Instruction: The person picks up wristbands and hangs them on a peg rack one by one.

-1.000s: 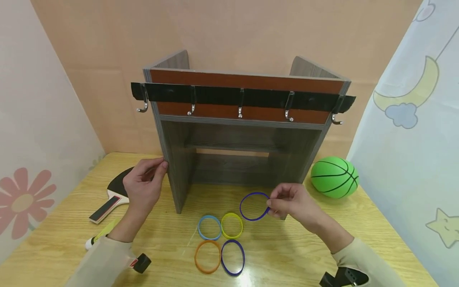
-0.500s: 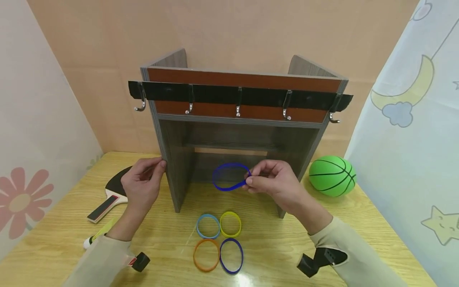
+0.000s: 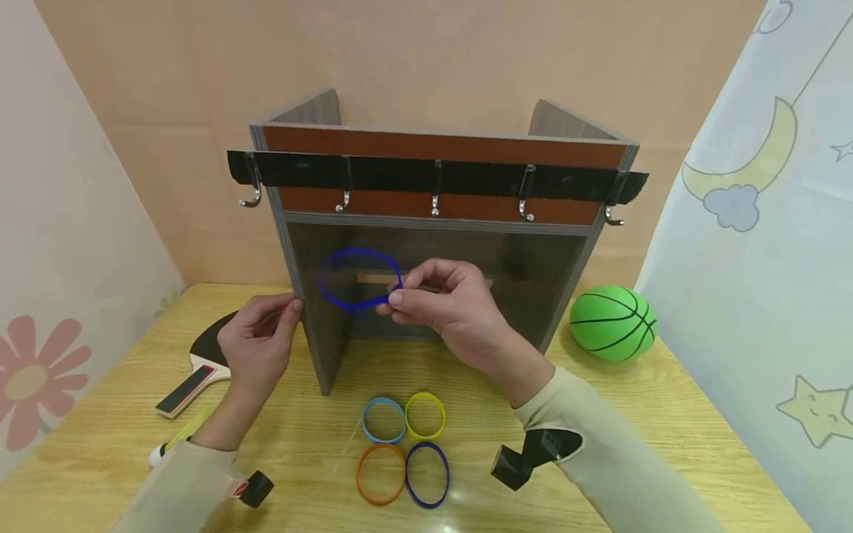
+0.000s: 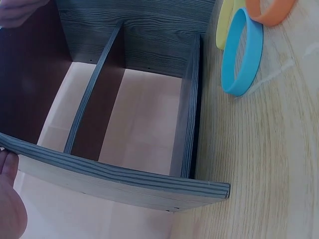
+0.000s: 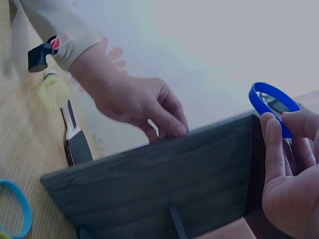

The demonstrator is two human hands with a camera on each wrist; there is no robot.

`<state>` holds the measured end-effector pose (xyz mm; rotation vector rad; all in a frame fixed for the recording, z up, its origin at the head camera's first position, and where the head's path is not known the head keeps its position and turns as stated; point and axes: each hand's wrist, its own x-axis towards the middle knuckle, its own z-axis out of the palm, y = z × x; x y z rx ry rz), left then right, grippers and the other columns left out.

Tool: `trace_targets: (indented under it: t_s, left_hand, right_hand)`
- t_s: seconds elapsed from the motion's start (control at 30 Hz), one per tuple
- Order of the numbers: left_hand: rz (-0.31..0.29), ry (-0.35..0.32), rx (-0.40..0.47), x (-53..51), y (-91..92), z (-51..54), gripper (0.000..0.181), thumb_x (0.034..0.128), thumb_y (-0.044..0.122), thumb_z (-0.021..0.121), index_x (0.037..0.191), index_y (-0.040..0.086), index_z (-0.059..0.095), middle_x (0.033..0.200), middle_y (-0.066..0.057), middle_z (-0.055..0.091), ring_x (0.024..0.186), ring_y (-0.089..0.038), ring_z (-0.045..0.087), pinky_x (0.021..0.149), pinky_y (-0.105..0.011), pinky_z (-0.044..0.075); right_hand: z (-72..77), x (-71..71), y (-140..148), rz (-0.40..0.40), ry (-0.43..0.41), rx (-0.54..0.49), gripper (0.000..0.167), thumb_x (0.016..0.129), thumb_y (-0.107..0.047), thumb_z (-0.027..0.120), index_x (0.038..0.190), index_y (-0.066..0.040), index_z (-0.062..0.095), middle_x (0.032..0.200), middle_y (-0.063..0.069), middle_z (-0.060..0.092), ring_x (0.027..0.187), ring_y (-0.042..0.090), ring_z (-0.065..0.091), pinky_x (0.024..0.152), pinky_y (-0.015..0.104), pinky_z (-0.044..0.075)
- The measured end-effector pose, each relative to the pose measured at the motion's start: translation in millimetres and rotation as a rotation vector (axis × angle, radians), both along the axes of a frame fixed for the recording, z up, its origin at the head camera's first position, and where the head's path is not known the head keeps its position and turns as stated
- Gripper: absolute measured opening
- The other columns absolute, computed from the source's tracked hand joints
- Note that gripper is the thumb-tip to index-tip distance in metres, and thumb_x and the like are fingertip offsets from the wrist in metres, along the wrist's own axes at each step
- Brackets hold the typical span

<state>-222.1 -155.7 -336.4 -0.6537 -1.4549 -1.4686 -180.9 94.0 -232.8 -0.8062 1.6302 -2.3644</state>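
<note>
The right hand [image 3: 443, 307] had risen across the front of the grey wood-grained shelf unit [image 3: 489, 225], fingertips pinching a thin round blue rubbery band [image 5: 258, 103] before its left half; the left hand [image 3: 256, 337] pinched the unit's left edge.

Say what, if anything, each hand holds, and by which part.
Right hand pinches a blue band by the right side of its loop. Left hand touches the shelf unit at its left front edge; whether it grips cannot be told.

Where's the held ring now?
Head view, left of centre: the ring is pinched by the right hand, before the rack, below the second hook from left.
</note>
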Motion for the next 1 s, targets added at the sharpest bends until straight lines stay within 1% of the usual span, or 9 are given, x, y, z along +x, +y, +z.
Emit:
trace_targets:
  t_s: [0.13,0.27,0.37,0.47,0.53,0.63,0.77,0.9,1.0]
  left_hand:
    - [-0.003,0.013,0.001,0.3,0.7,2.9,0.008,0.0766,-0.016,0.067,0.083,-0.020,0.064,0.077,-0.023,0.064,0.073,-0.012,0.065,0.071,-0.021,0.055]
    - [-0.002,0.025,-0.002,1.0,0.5,4.4,0.008,0.0754,-0.020,0.065,0.083,-0.022,0.062,0.078,-0.023,0.064,0.073,-0.012,0.065,0.071,-0.022,0.055]
    - [0.008,0.028,-0.012,1.6,-0.1,4.0,0.010,0.0766,-0.017,0.067,0.085,-0.020,0.064,0.081,-0.022,0.066,0.076,-0.012,0.066,0.072,-0.023,0.055]
    - [0.018,0.036,-0.027,0.5,-0.7,2.3,0.011,0.0777,-0.013,0.069,0.086,-0.018,0.065,0.082,-0.021,0.067,0.077,-0.013,0.066,0.072,-0.023,0.055]
    - [0.026,0.043,-0.037,-0.6,-1.1,1.2,0.011,0.0783,-0.011,0.070,0.086,-0.018,0.065,0.081,-0.020,0.067,0.078,-0.012,0.066,0.073,-0.022,0.054]
    - [0.026,0.047,-0.034,-1.5,-1.3,0.2,0.011,0.0783,-0.012,0.069,0.084,-0.020,0.064,0.079,-0.019,0.066,0.076,-0.011,0.066,0.072,-0.021,0.054]
    - [0.032,0.035,-0.027,-1.4,-1.3,-0.4,0.011,0.0789,-0.011,0.069,0.084,-0.020,0.064,0.078,-0.016,0.067,0.075,-0.009,0.065,0.072,-0.020,0.054]
    - [0.026,0.020,-0.021,-1.3,-1.3,-0.3,0.010,0.0788,-0.011,0.069,0.084,-0.018,0.065,0.079,-0.016,0.067,0.076,-0.010,0.065,0.072,-0.021,0.054]
    - [0.022,0.019,-0.023,0.9,-0.2,2.0,0.008,0.0788,-0.013,0.068,0.084,-0.018,0.065,0.078,-0.017,0.066,0.076,-0.010,0.065,0.072,-0.021,0.054]
  right_hand:
    - [6.6,-1.7,-18,0.030,0.026,-0.025,0.019,0.084,0.015,0.059,0.080,-0.003,0.064,0.085,0.016,0.066,0.078,0.025,0.069,0.073,0.031,0.057]
    - [13.4,-1.9,-38,0.056,0.038,-0.051,0.020,0.084,0.016,0.059,0.080,-0.003,0.065,0.085,0.015,0.066,0.077,0.023,0.069,0.072,0.031,0.057]
    - [18.3,-0.8,-51,0.062,0.032,-0.068,0.023,0.085,0.018,0.056,0.080,-0.003,0.065,0.085,0.014,0.066,0.076,0.022,0.069,0.072,0.031,0.057]
    - [22.9,1.3,-63,0.051,0.024,-0.085,0.022,0.085,0.018,0.056,0.080,-0.003,0.064,0.085,0.013,0.066,0.075,0.020,0.068,0.074,0.034,0.056]
    - [25.6,2.9,-69,0.042,0.013,-0.098,0.020,0.085,0.017,0.057,0.081,-0.001,0.063,0.085,0.012,0.066,0.075,0.019,0.068,0.078,0.038,0.055]
    - [29.2,4.6,-78,0.019,-0.003,-0.101,0.014,0.085,0.014,0.059,0.083,0.001,0.062,0.083,0.011,0.067,0.077,0.020,0.069,0.083,0.042,0.053]
    - [33.9,4.9,-85,-0.013,-0.039,-0.095,0.006,0.086,0.010,0.062,0.088,0.005,0.060,0.083,0.014,0.068,0.082,0.025,0.069,0.084,0.041,0.053]
    - [36.4,3.3,-88,-0.041,-0.068,-0.088,0.009,0.086,0.007,0.063,0.093,0.009,0.058,0.086,0.017,0.068,0.085,0.027,0.068,0.084,0.038,0.053]
    - [35.6,1.3,-89,-0.050,-0.086,-0.095,0.010,0.086,0.007,0.063,0.094,0.010,0.058,0.086,0.017,0.067,0.085,0.028,0.069,0.084,0.038,0.053]
